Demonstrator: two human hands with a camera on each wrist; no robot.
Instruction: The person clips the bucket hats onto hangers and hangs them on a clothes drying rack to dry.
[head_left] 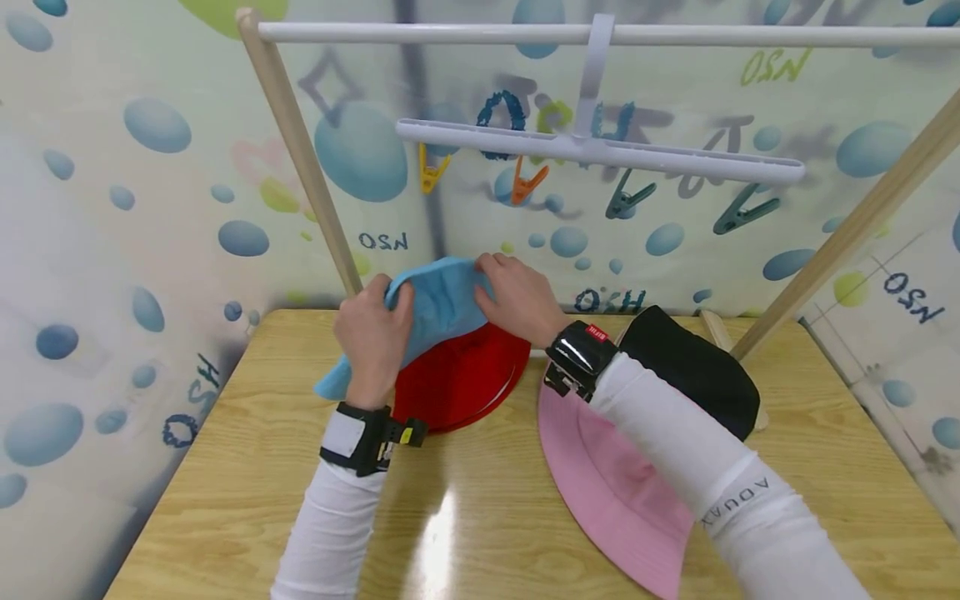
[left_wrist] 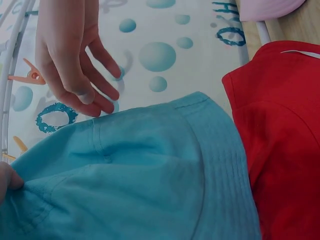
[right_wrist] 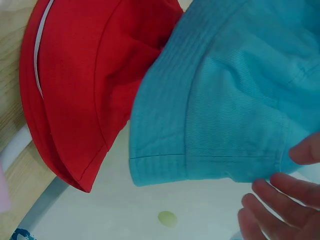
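Observation:
A light blue bucket hat (head_left: 442, 304) is held up above the table by my left hand (head_left: 373, 342), which pinches its left end. In the left wrist view the left thumb (left_wrist: 9, 182) presses on the blue cloth. My right hand (head_left: 521, 300) is at the hat's other end. Its fingers (right_wrist: 287, 200) are spread, thumb apart from them, close to the fabric's edge; whether they touch is hard to tell. Behind and below the blue hat, a red bucket hat (head_left: 465, 387) rests on the table, partly covered.
A pink bucket hat (head_left: 592, 475) and a black hat (head_left: 690, 367) lie on the wooden table (head_left: 247, 467), right, partly under my right forearm. Above, a white hanger (head_left: 600, 152) with yellow, orange and green clips (head_left: 622, 200) hangs from a white rod (head_left: 450, 33) between wooden posts.

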